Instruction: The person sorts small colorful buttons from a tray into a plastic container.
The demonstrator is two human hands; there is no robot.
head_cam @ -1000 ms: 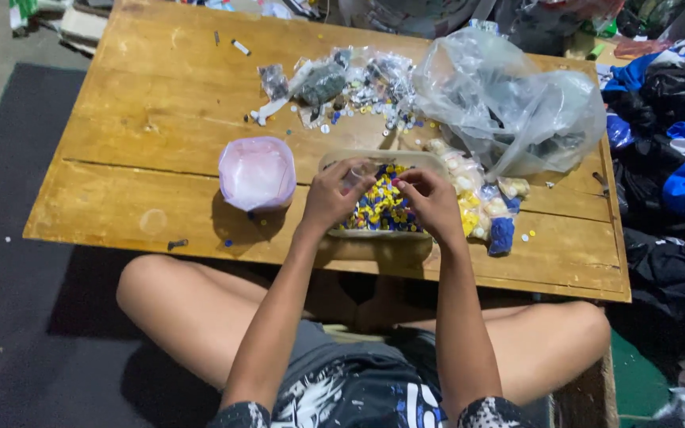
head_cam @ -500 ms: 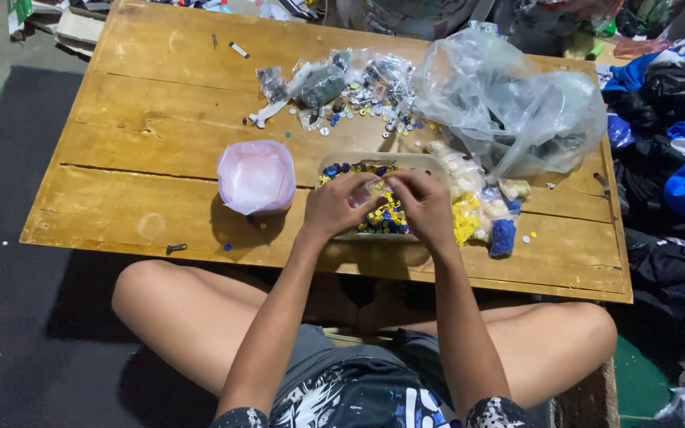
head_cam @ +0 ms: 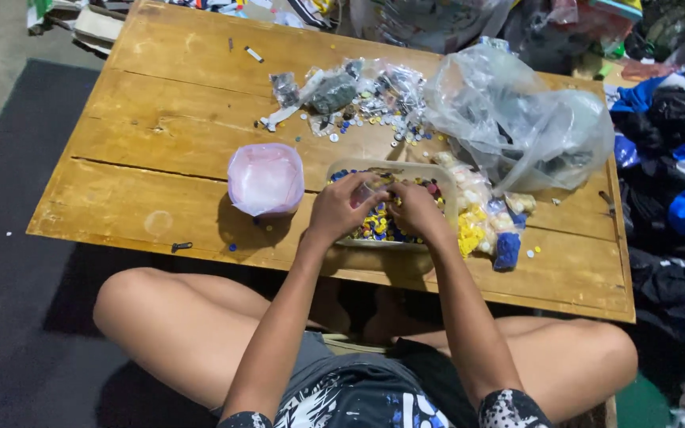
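The person sat cross-legged at a low wooden table, both forearms reaching forward. The 2 hands met over a clear rectangular tray full of small yellow, blue and dark pieces. The left hand was curled, fingers bent in toward the thumb, and the right hand was curled the same way, the fingertips of both nearly touching. Between them sat what seemed to be a small pale piece, pinched by the left fingers, though the view was too small to be sure; whether the right hand gripped anything could not be told.

Just left of the tray stood a pink tub with a pale inside. Just right of the tray lay small packets of yellow and white pieces and 1 blue packet. Behind them sagged a large crumpled clear plastic bag. Farther back on the table lay a scatter of loose small parts and little bags. Dark and blue clothes were heaped beside the table at the right.
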